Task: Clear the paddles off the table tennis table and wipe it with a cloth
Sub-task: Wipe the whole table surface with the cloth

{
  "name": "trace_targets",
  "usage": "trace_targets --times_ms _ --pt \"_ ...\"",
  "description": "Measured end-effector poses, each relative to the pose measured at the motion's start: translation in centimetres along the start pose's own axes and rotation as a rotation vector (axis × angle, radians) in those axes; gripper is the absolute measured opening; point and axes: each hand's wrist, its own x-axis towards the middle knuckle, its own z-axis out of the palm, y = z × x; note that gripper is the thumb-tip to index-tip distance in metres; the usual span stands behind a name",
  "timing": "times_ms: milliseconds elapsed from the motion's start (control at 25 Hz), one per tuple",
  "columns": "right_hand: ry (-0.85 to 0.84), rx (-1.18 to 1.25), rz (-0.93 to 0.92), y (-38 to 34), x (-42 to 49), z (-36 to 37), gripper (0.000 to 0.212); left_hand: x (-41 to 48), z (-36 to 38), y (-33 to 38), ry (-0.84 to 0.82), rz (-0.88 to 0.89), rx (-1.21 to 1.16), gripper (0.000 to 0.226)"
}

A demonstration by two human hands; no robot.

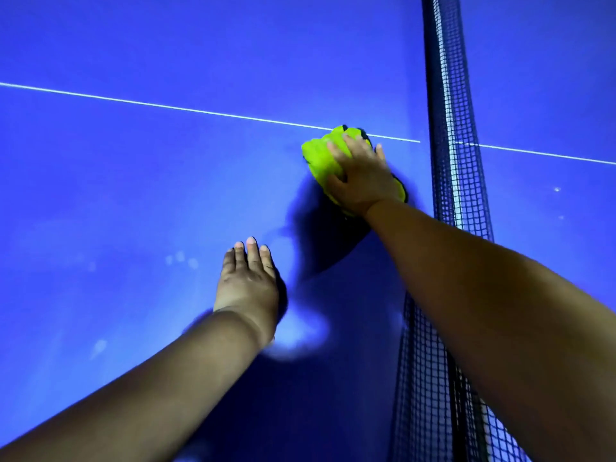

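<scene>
So, we're looking down at the blue worktop (133,181) with both arms stretched out toward the far side. Our right grip (363,176) is planted on top of the cloth (320,158), a bunched-up lime green thing with a dark edge poking out along the far and right sides. Its fingers (350,141) are spread and lying over the bundle, thumb resting on its near left part, so it's an open palm pressing down rather than a fist wrapped round it. The cloth sits on the worktop just left of the net (448,168), and its far end covers a bit of the thin white line (166,106) that crosses the surface from left to right and carries on past the net.

Our left grip (248,285) is nearer to us and further left, well apart from the cloth. It's palm down on the bare worktop, fingers straight and held close together, holding nothing. A dark shadow (326,238) spreads over the surface between the two hands, and there's a bright patch of glare (296,335) just right of the left wrist. A few pale smudges (180,260) show left of the left fingertips, and a couple of small light specks (556,189) right of the net. The net itself is dark mesh running from near to far, and our right forearm (483,295) crosses in front of it
</scene>
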Motion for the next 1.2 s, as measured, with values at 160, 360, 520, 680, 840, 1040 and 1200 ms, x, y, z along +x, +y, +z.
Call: trace_targets --times_ms 160,360,520,680,840,1040,1200 --pt "0.148 0.064 0.448 0.8 2.2 0.4 0.064 0.1 -0.4 -0.1 -0.04 -0.015 0.038 0.123" --pt "0.181 0.105 0.597 1.4 -2.9 -0.3 0.068 -0.2 -0.4 -0.3 -0.032 -0.003 0.039 0.127" --pt "0.19 0.1 0.617 -0.2 -11.1 -0.2 0.066 -0.4 -0.2 -0.9 -0.021 0.004 0.007 0.132" --pt "0.146 0.153 0.689 -3.7 -20.1 -0.2 0.074 -1.0 0.5 -1.2 0.02 0.033 -0.029 0.133" --pt "0.137 0.105 0.774 -8.1 -28.7 0.5 0.074 -2.4 2.0 -1.5 0.209 0.071 -0.14 0.121" --pt "0.078 0.152 0.914 -13.2 -39.1 0.8 0.08 -7.7 8.2 -0.1 0.63 0.263 -0.103 0.077" --pt "0.114 0.174 1.012 -16.7 -45.9 0.9 0.085 -10.9 13.4 0.6 0.743 0.399 -0.191 0.081"
